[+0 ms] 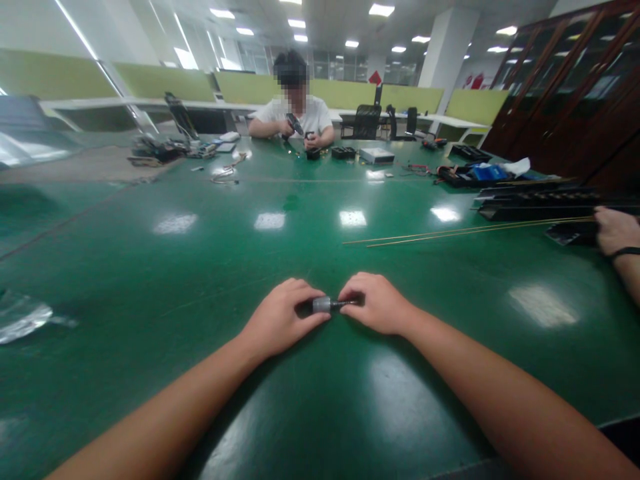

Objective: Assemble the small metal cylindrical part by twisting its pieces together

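Low over the green tabletop, in the middle of the view, is a small grey cylinder lying sideways. From its right end sticks a thin dark shaft, perhaps ridged; its exact kind I cannot make out. My left hand grips the cylinder between thumb and fingers, with its left end in the shadow of the palm. My right hand is closed on the shaft with thumb and fingertips, hiding the far end. Both forearms reach in from the bottom corners.
A person across the table handles a dark tool. Two long thin brass-coloured rods lie beyond my right hand, near black metal channels. Another person's hand is at far right. Clear plastic lies left.
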Motion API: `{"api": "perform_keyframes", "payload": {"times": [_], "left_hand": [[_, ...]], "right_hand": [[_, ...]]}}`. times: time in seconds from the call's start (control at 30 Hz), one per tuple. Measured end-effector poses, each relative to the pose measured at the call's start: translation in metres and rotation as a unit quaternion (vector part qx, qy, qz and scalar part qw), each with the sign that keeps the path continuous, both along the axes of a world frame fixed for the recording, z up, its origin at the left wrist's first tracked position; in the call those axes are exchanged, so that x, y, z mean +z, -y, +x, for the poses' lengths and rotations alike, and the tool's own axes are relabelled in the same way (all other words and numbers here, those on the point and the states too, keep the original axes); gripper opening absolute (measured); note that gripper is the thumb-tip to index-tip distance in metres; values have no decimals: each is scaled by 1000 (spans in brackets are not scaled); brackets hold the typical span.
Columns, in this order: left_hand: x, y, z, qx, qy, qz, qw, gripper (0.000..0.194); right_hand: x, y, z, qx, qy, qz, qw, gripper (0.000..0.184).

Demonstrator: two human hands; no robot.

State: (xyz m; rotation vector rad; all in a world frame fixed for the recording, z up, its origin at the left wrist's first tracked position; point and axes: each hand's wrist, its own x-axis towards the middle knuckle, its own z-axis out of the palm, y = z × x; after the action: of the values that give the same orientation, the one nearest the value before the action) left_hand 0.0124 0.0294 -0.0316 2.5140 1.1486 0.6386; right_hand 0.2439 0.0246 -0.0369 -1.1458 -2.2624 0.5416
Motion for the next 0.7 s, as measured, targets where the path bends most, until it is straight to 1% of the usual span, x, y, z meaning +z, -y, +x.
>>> {"api": "perform_keyframes", "payload": {"times": [0.37, 0.7], "left_hand": [[1, 0, 0, 3, -5, -8, 1000, 25], [-1, -1, -1, -3, -8, -11, 1000, 26]], "right_hand": [[-1, 0, 5, 2, 7, 11, 1000, 6], [1, 0, 8, -2, 6, 1, 1000, 6]]}}
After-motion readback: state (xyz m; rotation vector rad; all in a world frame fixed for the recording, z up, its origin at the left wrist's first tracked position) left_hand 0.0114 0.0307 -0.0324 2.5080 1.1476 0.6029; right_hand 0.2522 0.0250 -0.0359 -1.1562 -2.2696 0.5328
